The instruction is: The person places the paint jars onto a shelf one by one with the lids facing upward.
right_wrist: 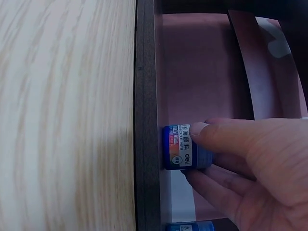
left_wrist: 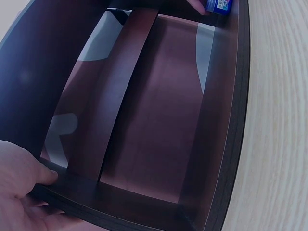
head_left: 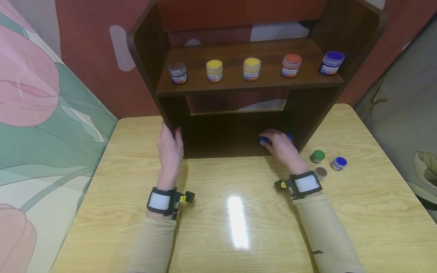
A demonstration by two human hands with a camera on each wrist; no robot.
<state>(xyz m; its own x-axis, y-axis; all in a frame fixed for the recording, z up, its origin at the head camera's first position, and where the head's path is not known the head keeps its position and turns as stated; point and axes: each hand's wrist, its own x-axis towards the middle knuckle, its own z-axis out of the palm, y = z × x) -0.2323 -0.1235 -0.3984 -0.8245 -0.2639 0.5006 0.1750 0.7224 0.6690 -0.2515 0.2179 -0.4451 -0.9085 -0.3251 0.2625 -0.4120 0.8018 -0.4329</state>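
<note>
Overhead first: dark wooden shelf unit point(head_left: 239, 94) standing on the pale table point(head_left: 218, 212), taken as landmark. Right hand point(head_left: 281, 146) reaching into the shelf unit's bottom compartment near its right wall, fingers closed around a small blue paint jar point(head_left: 263, 140), mostly hidden by the hand; a second blue cap just visible behind it. Left hand point(head_left: 169, 146) resting against the shelf unit's left side panel at the front edge, fingers fairly straight, steadying rather than clasping. Five jars in a row on the shelf unit's upper board: grey, two yellow, orange, blue point(head_left: 332, 62). Three loose jars on the table just right of the shelf unit: green point(head_left: 317, 156), blue-and-white point(head_left: 338, 163), brownish point(head_left: 320, 173). Left wrist view: left hand point(left_wrist: 21, 187) pressed on the panel edge, thumb laid along it, holding nothing; blue paint jar point(left_wrist: 219, 6) far off at the opposite end of the compartment. Right wrist view: right hand point(right_wrist: 250, 163) pinching the blue paint jar point(right_wrist: 185, 154), thumb on the label, other fingers underneath, jar touching the shelf unit's front lip, long axis seemingly upright on the compartment floor; another blue jar point(right_wrist: 190, 226) just beside. Right hand clearly the nearer one; jar already in its grasp.
</note>
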